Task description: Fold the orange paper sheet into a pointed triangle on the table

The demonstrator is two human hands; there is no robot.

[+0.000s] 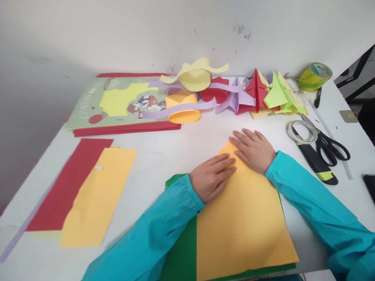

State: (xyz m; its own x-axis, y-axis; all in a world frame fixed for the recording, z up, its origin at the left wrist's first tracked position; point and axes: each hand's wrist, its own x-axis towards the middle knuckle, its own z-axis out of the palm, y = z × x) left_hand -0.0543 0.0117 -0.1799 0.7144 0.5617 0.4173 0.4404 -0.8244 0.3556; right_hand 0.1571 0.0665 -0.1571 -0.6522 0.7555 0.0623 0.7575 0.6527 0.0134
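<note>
While the left hand (212, 177) lies flat on the folded upper part of the orange paper sheet (243, 222), its fingers slightly spread, the right hand (254, 151) presses beside the folded tip with fingers more widely spread. Neither hand grips the sheet between its fingers. The sheet is positioned at the near side of the white table (152, 156), its pointed end away from the person, over green paper (181, 249). Black-handled scissors (328, 146) and a black-and-yellow utility knife (316, 162) are noted right of the right hand.
</note>
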